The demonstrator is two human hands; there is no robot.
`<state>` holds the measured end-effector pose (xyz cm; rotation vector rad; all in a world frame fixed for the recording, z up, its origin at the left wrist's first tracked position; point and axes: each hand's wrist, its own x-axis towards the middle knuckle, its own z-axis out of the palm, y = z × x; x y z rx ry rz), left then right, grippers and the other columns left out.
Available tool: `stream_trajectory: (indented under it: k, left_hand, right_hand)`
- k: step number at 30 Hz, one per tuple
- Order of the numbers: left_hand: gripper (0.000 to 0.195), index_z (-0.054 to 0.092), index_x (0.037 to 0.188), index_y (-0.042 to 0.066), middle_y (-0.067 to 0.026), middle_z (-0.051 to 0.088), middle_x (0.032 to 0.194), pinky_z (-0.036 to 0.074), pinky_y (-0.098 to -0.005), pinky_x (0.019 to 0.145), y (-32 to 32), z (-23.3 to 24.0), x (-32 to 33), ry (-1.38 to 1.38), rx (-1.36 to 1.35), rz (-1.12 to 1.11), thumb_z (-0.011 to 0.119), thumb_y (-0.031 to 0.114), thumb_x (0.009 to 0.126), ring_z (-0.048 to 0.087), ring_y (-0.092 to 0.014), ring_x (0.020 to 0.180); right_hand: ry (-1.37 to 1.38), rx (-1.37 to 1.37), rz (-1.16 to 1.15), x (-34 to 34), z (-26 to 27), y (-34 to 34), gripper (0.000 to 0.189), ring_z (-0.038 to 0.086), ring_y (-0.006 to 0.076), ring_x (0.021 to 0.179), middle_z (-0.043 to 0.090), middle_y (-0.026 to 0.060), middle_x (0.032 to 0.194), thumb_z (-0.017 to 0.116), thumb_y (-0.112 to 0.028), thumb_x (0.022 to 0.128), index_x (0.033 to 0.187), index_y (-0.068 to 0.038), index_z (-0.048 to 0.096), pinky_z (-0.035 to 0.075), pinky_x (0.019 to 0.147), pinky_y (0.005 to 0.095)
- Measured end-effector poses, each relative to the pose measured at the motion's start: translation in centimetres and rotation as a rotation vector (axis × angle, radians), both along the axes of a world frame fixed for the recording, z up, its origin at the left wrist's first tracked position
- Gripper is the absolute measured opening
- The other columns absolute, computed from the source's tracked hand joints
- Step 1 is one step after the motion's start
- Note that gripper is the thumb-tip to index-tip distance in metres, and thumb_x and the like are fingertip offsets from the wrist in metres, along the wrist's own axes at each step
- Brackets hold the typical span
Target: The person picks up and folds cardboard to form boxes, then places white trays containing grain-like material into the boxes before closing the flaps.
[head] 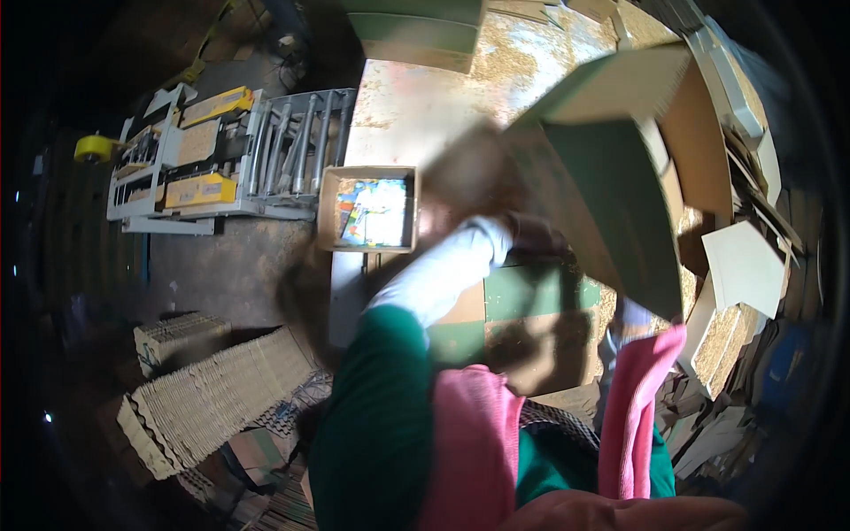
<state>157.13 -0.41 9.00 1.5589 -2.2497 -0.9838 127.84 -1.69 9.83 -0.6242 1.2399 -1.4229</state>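
Note:
A large green and brown cardboard box [611, 199], tilted and blurred by motion, fills the right of the view. My left hand [538, 235] is at its near left side, dark and blurred; the fingers cannot be made out. The right forearm in a pale sleeve reaches under the box's near edge, and the box hides my right hand. Left of my left arm stands a small open cardboard box [369, 249] with colourful printed sheets or packets [375, 212] inside. Below my left hand lies a flat green and brown cardboard surface [531, 312].
A machine frame with metal rollers [302, 143] and yellow parts stands at left. Stacked corrugated trays [219, 398] lie lower left. Wood shavings cover part of the white tabletop [405, 106], with another green box [418, 30] at its far side. White pieces and shavings-filled trays [720, 345] line the right.

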Motion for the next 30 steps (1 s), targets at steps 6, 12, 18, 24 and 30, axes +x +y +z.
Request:
stream_trajectory:
  k: [6,12,18,24,30]
  left_hand:
    - [0.029,0.064,0.105,0.009,-0.0127,0.061,0.104,0.038,-0.047,0.093,9.2,1.2,12.0,-0.342,-0.435,0.401,0.062,0.021,0.079,0.055,-0.031,0.102]
    - [0.039,0.068,0.097,0.007,-0.0171,0.052,0.13,0.024,-0.0539,0.107,16.4,-2.0,19.2,-0.339,-0.354,0.452,0.072,0.039,0.075,0.035,-0.036,0.132]
    - [0.034,0.065,0.101,0.004,-0.0104,0.063,0.113,0.043,-0.0377,0.098,18.6,-1.9,20.6,-0.425,-0.464,0.565,0.07,0.027,0.077,0.049,-0.029,0.121]
    - [0.021,0.063,0.096,0.003,-0.0125,0.065,0.102,0.051,-0.0377,0.08,27.7,-1.8,21.3,-0.363,-0.525,0.95,0.071,0.011,0.078,0.062,-0.03,0.093]
    - [0.017,0.065,0.09,0.002,-0.0157,0.066,0.091,0.05,-0.0402,0.076,31.9,-0.3,15.2,-0.404,-0.457,1.163,0.071,0.015,0.081,0.062,-0.032,0.084]
  right_hand:
    - [0.449,-0.328,0.325,10.3,-4.0,-10.1,0.048,0.054,0.0195,0.118,0.059,0.0134,0.125,0.063,-0.025,0.089,0.126,0.004,0.054,0.04,0.105,0.0337]
    - [-0.109,0.05,0.717,26.5,-7.1,-10.8,0.051,0.057,0.02,0.106,0.06,0.0077,0.117,0.069,-0.023,0.085,0.128,-0.001,0.053,0.046,0.093,0.0312]
    - [-0.029,0.045,0.929,28.8,-9.8,-11.1,0.062,0.054,0.0218,0.113,0.057,0.009,0.122,0.071,-0.019,0.082,0.135,-0.005,0.042,0.044,0.095,0.0327]
    - [0.374,-0.014,0.895,28.6,-9.3,-10.6,0.066,0.059,0.0148,0.084,0.062,0.0042,0.096,0.074,-0.032,0.081,0.132,-0.001,0.044,0.048,0.073,0.0235]
    - [0.498,-0.039,0.466,24.0,-4.5,-3.6,0.073,0.049,0.0248,0.121,0.049,0.0206,0.135,0.068,-0.033,0.088,0.142,0.004,0.034,0.04,0.098,0.0337]
